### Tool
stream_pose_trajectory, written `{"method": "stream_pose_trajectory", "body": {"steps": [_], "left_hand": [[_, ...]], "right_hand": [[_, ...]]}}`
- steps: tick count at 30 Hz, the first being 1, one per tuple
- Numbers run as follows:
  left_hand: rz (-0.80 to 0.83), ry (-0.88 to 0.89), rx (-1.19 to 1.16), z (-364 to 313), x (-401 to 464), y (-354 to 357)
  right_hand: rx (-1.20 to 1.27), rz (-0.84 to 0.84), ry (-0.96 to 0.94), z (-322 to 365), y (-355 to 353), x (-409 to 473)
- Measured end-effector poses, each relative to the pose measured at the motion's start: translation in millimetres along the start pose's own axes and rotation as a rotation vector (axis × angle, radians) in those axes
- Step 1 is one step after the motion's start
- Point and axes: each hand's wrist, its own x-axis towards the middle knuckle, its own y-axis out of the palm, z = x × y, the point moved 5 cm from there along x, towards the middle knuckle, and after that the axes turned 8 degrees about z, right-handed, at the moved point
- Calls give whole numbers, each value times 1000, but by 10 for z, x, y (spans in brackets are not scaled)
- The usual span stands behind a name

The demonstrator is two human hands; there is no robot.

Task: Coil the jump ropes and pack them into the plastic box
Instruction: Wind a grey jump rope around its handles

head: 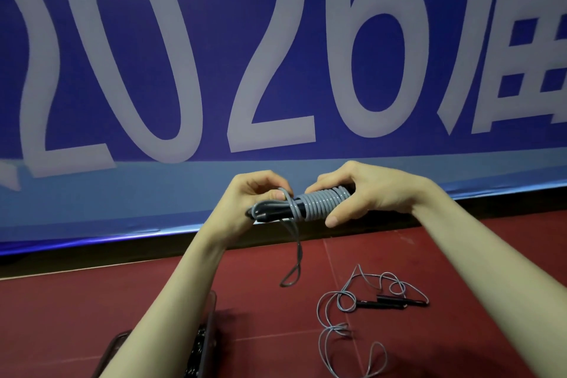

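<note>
A: Your right hand (362, 193) is clamped round the wound end of the rope bundle (306, 204), thumb under, fingers over. Your left hand (248, 202) grips the black handle end and pinches the grey cord at the last turn.

B: Which way does it lie?

A: Its long axis runs left to right between your hands, held up in front of the banner (276, 55). The loose tail (294, 255) hangs straight down, nearer your left hand, so I'd judge that hand feeds it. The plastic box (205, 331) sits low, under your left forearm. A second rope (368, 304) lies uncoiled on the red floor (460, 270).
</note>
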Motion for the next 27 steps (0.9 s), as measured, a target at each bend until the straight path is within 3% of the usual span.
{"method": "stream_pose_trajectory", "body": {"steps": [5,9,15,22,27], "left_hand": [[-233,5,-4,32,71,85],[-431,-77,-121,148,115,170],[-489,-203,-94,354,101,183],[-423,-336,64,426,99,143],[-461,-358,-239,368,99,71]], "right_hand": [[306,8,-100,-50,89,60],[336,-82,-79,-100,72,81],[196,-298,11,-118,0,138],[29,-488,68,-205,-28,183],[-87,-584,70,-163,-35,186]]}}
